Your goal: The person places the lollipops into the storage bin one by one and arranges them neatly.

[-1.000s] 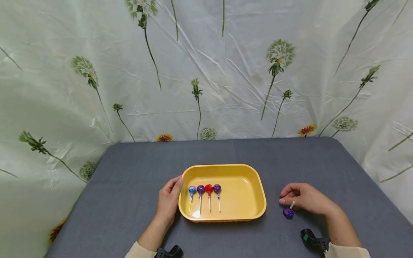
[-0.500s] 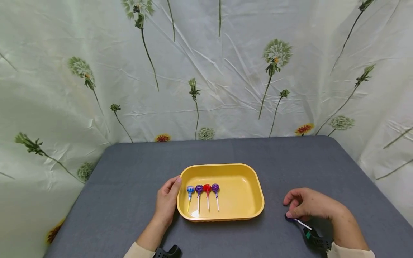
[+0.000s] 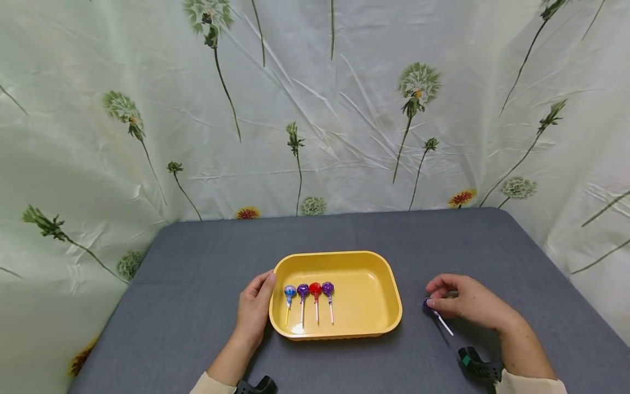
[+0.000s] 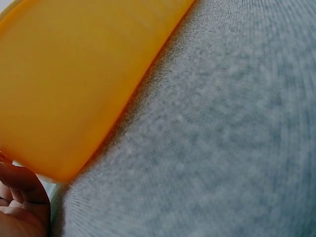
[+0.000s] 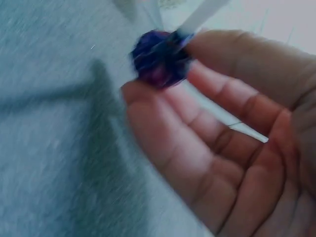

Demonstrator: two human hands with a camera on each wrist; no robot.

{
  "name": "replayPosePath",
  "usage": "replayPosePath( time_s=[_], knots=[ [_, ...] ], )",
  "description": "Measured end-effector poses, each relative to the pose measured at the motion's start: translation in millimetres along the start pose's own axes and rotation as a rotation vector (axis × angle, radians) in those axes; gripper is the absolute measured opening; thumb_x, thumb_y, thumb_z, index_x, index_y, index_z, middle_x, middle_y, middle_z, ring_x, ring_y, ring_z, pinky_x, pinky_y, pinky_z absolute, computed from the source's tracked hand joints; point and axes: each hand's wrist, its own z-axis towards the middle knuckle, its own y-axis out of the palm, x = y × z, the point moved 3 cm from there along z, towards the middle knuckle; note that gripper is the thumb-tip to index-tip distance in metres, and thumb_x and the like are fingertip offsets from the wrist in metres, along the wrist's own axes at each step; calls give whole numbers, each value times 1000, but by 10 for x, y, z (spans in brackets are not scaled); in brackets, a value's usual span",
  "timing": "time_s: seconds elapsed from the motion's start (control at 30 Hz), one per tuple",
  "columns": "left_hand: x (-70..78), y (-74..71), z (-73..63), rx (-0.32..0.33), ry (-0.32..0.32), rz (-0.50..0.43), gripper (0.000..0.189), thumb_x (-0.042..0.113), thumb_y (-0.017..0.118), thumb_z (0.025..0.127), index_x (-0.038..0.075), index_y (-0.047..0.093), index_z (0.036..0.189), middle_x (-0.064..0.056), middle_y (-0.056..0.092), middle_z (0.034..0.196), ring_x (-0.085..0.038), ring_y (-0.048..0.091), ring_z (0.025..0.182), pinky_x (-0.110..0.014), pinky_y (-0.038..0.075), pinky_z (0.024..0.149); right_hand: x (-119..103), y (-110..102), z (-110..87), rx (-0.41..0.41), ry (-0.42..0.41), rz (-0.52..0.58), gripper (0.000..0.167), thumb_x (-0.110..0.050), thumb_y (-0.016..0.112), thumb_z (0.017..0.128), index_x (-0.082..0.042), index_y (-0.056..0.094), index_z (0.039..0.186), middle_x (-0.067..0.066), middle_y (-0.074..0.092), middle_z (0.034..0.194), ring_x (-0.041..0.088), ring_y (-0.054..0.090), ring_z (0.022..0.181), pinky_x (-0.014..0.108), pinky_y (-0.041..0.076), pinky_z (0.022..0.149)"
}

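My right hand (image 3: 465,300) pinches a purple-wrapped lollipop (image 5: 160,58) by its round head, between thumb and fingertips. In the head view its white stick slants down to the right, and the hand is just right of a yellow tray (image 3: 366,298). My left hand (image 3: 255,306) grips the tray's left side, thumb at the rim; part of that hand shows beside the tray wall in the left wrist view. Inside the tray, a blue lollipop (image 3: 290,291), a purple lollipop (image 3: 303,290), a red lollipop (image 3: 315,289) and another purple lollipop (image 3: 327,288) lie in a row, sticks toward me.
A grey cloth covers the table (image 3: 221,246), whose far edge meets a white curtain (image 3: 354,109) printed with dandelions. Each wrist wears a black strap device, like the right one (image 3: 479,365). The right half of the tray shows bare yellow floor.
A second ago the lollipop by the right hand was head down, stick up. It turned, its head now between the fingertips, then rose slightly leftward with the hand. The left hand stayed on the tray.
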Motion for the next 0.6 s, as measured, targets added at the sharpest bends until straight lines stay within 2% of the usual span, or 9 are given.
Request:
replayPosePath(
  time_s=[0.2,0.37,0.47,0.6],
  knots=[
    [-2,-3,-4,-2,0,3,50,40,53,106,2,61,138,-18,64,137,-18,62,117,-10,51,86,-289,65,-27,114,-75,79,41,-23,73,96,5,61,124,12,69,102,13,70,81,33,63,74],
    [7,-3,-13,-2,-1,-6,48,39,54,106,2,61,138,-18,64,137,-15,62,116,-10,51,86,-572,267,-3,114,-169,142,35,-20,72,97,4,63,120,16,72,107,18,73,85,35,63,75],
    [7,-7,-9,-2,-4,-8,48,39,54,106,3,61,138,-17,64,138,-14,62,116,-10,51,86,-710,434,61,96,-202,140,32,-22,73,96,0,65,117,15,74,107,22,74,86,35,62,75],
    [6,-3,-3,-2,-5,-7,49,39,53,106,3,61,138,-17,64,137,-17,61,118,-10,51,86,-844,648,188,127,-187,56,26,-24,76,93,-7,68,111,7,76,103,17,72,85,28,60,72]
  ],
)
